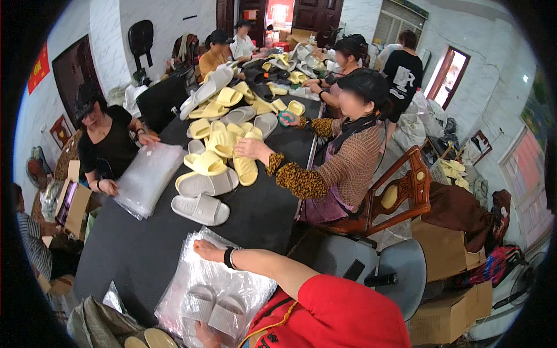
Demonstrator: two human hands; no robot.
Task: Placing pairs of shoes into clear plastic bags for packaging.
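At the near edge of the table, a stack of clear plastic bags [174,290] lies under both my hands. My right hand [208,251] is closed on the upper edge of a clear plastic bag [255,284], its arm reaching in from the right with a dark wristband. Below it, a pair of light grey slippers [227,316] lies side by side on the plastic, straps up. Partly hidden, my left hand [206,335] grips the lower end of this pair. Whether the slippers are inside the bag or on it, I cannot tell.
A heap of yellow and grey slippers [220,142] covers the middle of the black table [130,255]. Across from me, a person [110,139] handles more clear bags [149,177]. Another person [342,168] on the right sorts slippers. A sack [96,325] stands by the near left corner.
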